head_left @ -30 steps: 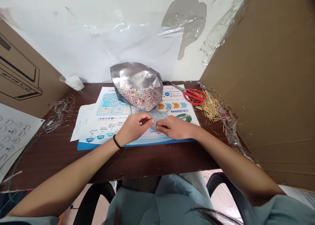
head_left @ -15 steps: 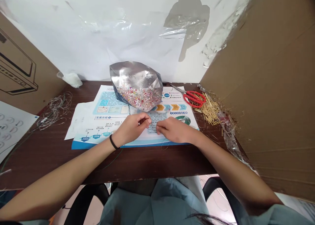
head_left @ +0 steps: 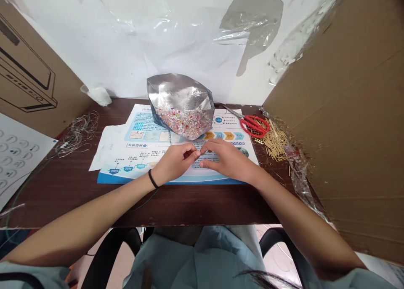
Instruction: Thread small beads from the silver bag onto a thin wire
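My left hand point(head_left: 176, 160), with a black band at the wrist, is closed in a pinch above the printed sheet; what is between its fingertips is too small to make out. Facing it, my right hand point(head_left: 222, 157) has its thumb and fingers apart, its index fingertip close to the left fingertips. Nothing shows in the right hand. Just behind both hands stands an open silver bag point(head_left: 179, 93) holding many small pink, white and red beads point(head_left: 186, 122). A thin green thread point(head_left: 145, 202) trails below my left wrist.
Red-handled scissors point(head_left: 255, 126) lie right of the bag, beside a heap of thin golden sticks point(head_left: 275, 143) and clear plastic. Tangled thread point(head_left: 77, 131) and a white bundle point(head_left: 101, 96) lie at the left. Cardboard walls point(head_left: 356, 112) flank the dark table point(head_left: 202, 204).
My right hand's thumb and fingers have spread apart, and its fingertips have moved up to my left fingertips. The whole view has shifted slightly.
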Motion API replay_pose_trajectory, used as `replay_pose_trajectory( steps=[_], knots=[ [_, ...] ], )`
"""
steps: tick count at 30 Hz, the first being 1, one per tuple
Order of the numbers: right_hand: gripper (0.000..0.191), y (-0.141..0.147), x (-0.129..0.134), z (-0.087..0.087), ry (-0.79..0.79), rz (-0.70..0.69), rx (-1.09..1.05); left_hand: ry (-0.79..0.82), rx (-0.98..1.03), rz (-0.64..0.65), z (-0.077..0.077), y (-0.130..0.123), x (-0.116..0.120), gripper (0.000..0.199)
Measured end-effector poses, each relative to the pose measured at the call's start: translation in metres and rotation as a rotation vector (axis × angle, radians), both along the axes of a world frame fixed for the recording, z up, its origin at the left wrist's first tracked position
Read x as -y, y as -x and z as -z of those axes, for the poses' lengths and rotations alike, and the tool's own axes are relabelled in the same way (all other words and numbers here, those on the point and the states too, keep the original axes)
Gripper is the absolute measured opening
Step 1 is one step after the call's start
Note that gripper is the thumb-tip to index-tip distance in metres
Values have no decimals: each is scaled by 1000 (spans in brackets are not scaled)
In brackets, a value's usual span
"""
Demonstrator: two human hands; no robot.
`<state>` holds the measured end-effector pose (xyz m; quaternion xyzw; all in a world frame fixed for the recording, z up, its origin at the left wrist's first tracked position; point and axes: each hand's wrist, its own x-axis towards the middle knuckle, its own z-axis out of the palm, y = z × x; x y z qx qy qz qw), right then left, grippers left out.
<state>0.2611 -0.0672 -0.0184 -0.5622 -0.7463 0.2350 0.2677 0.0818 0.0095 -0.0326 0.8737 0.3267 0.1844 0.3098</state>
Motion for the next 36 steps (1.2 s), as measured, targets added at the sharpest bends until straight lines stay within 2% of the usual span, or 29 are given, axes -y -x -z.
replay_pose_trajectory(
  steps=[3,9,14,17,21,23,30,33,36],
  knots=[
    [11,-1,-2,2,-78,4,18,35,-2,3,0,0,0,35],
    [7,1,-3,3,-106,21,74,145,11,35,0,0,0,38],
    [12,0,-5,5,-120,43,199,167,13,41,-2,1,-2,36],
    [14,-13,-12,6,-116,165,254,49,20,18,0,2,-4,31],
    [11,-38,-23,7,-109,431,144,-229,7,6,8,2,-10,25],
    [10,-47,-27,7,-102,501,75,-298,3,10,11,1,-14,22],
    [10,-59,-37,18,-28,571,-73,-405,8,27,18,-2,-22,13],
    [12,-63,-39,23,-34,595,-124,-541,10,38,22,-3,-16,17],
    [11,-65,-43,31,-92,611,-214,-692,-13,126,21,-8,-9,25]
  ],
)
